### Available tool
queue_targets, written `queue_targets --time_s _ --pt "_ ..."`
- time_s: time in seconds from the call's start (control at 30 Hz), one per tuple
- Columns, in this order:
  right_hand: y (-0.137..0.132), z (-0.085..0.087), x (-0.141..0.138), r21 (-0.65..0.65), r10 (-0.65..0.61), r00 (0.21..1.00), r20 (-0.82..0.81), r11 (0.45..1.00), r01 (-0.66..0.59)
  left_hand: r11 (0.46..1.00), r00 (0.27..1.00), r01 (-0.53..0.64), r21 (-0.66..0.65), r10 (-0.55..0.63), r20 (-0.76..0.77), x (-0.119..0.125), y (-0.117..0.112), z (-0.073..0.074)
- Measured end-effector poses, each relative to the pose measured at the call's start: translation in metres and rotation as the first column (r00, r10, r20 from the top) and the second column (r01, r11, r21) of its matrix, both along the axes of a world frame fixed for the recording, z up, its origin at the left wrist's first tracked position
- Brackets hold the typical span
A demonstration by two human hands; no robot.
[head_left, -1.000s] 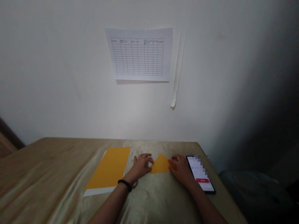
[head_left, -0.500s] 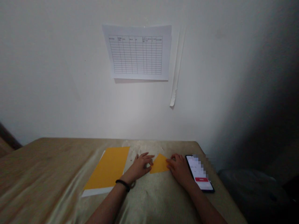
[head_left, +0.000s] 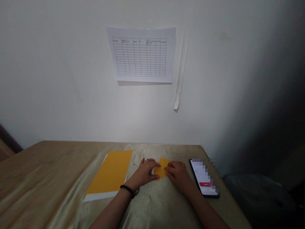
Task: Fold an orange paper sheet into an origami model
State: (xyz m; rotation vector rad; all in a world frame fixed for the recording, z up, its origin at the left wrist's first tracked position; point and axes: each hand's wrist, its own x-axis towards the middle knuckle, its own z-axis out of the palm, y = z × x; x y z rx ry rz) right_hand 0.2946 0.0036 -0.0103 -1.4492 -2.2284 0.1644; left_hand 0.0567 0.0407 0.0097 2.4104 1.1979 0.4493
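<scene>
A small piece of yellow paper [head_left: 161, 169] lies on the cloth-covered table between my hands, partly hidden by fingers. My left hand [head_left: 145, 170], with a dark band around its wrist, holds the paper's left side between thumb and curved fingers. On the opposite side, my right hand [head_left: 177, 175] grips the paper's right edge with bent fingers and thumb. To the left of my left hand is a large yellow sheet [head_left: 111, 171], resting on a white sheet [head_left: 101, 196] that shows along its lower edge.
A phone [head_left: 202, 178] with a lit screen lies near the table's right edge. The tablecloth [head_left: 50, 184] has folds on the left. Behind the table, a white wall carries a printed table sheet [head_left: 143, 57] and a hanging white strip [head_left: 180, 70].
My hands are closer together. My right hand has shifted left, and the small paper between them shows narrower and turned. My left fingers have curled in onto it.
</scene>
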Motion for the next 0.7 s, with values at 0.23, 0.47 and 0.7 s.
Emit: queue_targets --time_s 0.23,0.47,0.7 --pt "0.004 -0.001 0.001 0.013 -0.053 0.999 -0.012 0.998 0.053 0.991 0.991 0.132 0.018 -0.132 0.003 -0.001 0.0 0.004" --pt "-0.006 0.003 -0.001 -0.089 0.055 0.995 -0.089 0.994 -0.063 0.98 0.981 0.196 0.017 -0.196 -0.008 0.003 0.0 0.003" --pt "-0.002 -0.003 -0.005 -0.038 0.044 0.986 -0.159 0.998 -0.051 0.983 0.984 0.168 0.075 -0.171 0.038 0.011 0.001 -0.008"
